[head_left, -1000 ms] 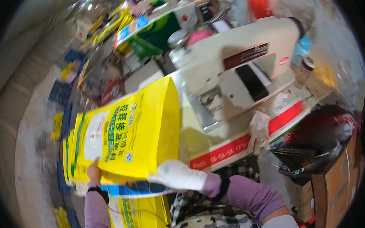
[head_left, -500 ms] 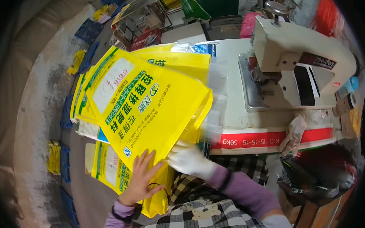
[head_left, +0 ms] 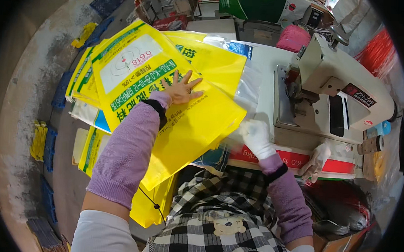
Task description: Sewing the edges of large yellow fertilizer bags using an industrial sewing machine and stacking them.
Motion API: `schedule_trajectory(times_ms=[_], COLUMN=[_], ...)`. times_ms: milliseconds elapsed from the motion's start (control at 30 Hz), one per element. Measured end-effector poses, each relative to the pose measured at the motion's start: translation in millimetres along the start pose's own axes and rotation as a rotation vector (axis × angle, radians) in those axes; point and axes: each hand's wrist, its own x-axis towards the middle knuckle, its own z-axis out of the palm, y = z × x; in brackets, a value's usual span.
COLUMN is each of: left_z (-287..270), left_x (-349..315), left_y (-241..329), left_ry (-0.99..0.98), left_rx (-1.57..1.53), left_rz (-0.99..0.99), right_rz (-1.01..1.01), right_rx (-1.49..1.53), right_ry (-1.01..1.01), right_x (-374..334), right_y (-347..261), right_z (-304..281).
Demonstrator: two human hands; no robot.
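A large yellow printed woven bag (head_left: 197, 130) lies slanted on top of a stack of similar yellow bags (head_left: 219, 65). My bare left hand (head_left: 182, 90) rests flat on its upper middle, fingers spread. Close to the bag's right corner is my right hand (head_left: 256, 135), in a white glove. Its fingers are curled closed; whether they pinch the bag's edge is hidden. To the right stands a cream sewing machine (head_left: 334, 82), its needle area apart from the bag.
A pink thread cone (head_left: 293, 38) stands behind the machine. A loose pale glove (head_left: 316, 161) hangs at the table's front edge (head_left: 291, 161). Red twine (head_left: 377, 53) lies at the far right. More yellow bags (head_left: 154, 205) hang below on the left.
My left hand has moved up from the bag's lower edge onto its middle. My right hand has gone right and up to the corner. The top bag has shifted slightly.
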Motion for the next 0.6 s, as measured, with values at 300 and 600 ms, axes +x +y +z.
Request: schedule_trajectory(times_ms=[300,600], left_z=[-24,99], left_x=[-56,-197], left_y=[60,152], left_ry=[0.162,0.182], left_rx=[-0.405,-2.345], left_rz=[0.351,-0.125], right_rz=[0.067,0.136], right_rx=[0.544,0.381], right_ry=[0.282,0.654], right_x=[-12,-31], right_y=[19,-32], right_z=[-79,-52])
